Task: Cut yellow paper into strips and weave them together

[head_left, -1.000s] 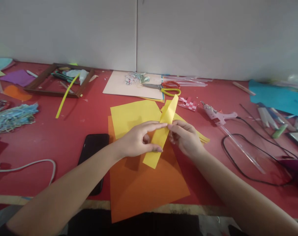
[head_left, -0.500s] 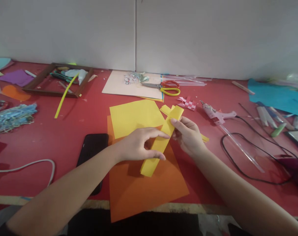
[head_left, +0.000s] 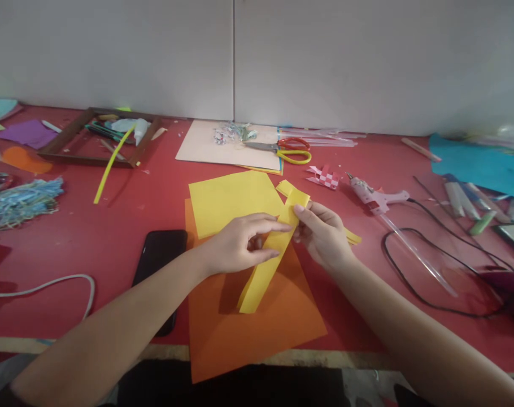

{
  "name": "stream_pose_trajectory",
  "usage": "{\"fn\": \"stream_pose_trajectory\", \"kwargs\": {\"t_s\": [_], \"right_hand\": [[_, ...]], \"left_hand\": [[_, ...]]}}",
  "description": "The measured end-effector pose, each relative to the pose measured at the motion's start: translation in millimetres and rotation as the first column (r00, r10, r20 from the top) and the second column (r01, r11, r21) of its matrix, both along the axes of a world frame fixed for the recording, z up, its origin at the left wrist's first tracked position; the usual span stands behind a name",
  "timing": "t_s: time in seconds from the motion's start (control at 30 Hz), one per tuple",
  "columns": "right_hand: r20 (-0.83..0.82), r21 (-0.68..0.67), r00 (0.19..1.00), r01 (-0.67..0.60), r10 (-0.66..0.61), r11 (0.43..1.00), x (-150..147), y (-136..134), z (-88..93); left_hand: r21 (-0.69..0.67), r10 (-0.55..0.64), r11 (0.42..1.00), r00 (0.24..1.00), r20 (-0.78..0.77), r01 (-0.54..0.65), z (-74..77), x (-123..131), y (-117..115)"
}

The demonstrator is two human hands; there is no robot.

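A folded yellow paper strip [head_left: 265, 265] slants above the orange sheet [head_left: 257, 339], its upper end pinched between thumb and fingers of my right hand [head_left: 325, 237]. From the left, my left hand [head_left: 240, 243] reaches over the strip's middle, with thumb and forefinger stretched out and apart. Its other fingers are partly hidden, curled near the strip's edge. Beneath lies a yellow sheet [head_left: 231, 198] on top of the orange one. More yellow strips [head_left: 352, 236] show in part behind my right hand.
Red-and-yellow-handled scissors [head_left: 293, 151] rest on pale paper [head_left: 197, 148]. To the right are a pink woven piece [head_left: 323, 177], a glue gun [head_left: 375, 198] and its looping black cable [head_left: 409, 294]. A phone [head_left: 157, 260] lies left, beyond it a wooden frame [head_left: 49, 155] holding tools.
The strip has tilted, its upper end dropping slightly and its lower end coming a little nearer me. My left thumb and forefinger have drawn closer together. My right hand keeps its pinch.
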State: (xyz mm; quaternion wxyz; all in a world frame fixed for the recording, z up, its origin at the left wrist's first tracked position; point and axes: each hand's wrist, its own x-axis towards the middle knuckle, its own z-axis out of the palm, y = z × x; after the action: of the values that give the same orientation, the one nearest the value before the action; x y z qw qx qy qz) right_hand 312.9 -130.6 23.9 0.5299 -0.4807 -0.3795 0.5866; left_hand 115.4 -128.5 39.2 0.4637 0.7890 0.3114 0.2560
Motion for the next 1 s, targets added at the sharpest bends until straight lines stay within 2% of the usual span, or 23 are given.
{"fn": "stream_pose_trajectory", "kwargs": {"t_s": [0.27,0.63,0.9,1.0], "right_hand": [[0.032,0.035,0.999,-0.014,0.013,0.999,-0.1,-1.4,0.3],[-0.013,0.042,1.000,0.026,-0.025,0.999,1.0,0.6,-2.3],[-0.027,0.058,0.988,-0.153,0.154,0.987,1.3,-0.3,1.1],[0.008,0.064,0.966,-0.259,0.259,0.964,2.8,-1.8,0.4]], "left_hand": [[-0.006,-0.053,0.999,0.999,-0.005,0.053,-0.7,-1.6,1.7],[-0.104,-0.024,0.994,0.999,0.043,0.029,-1.4,0.7,-2.9],[-0.103,0.137,0.987,0.977,0.164,-0.121,-8.4,0.3,-1.1],[-0.115,0.155,0.984,0.968,0.198,-0.135,-9.4,-0.7,-0.1]]}}
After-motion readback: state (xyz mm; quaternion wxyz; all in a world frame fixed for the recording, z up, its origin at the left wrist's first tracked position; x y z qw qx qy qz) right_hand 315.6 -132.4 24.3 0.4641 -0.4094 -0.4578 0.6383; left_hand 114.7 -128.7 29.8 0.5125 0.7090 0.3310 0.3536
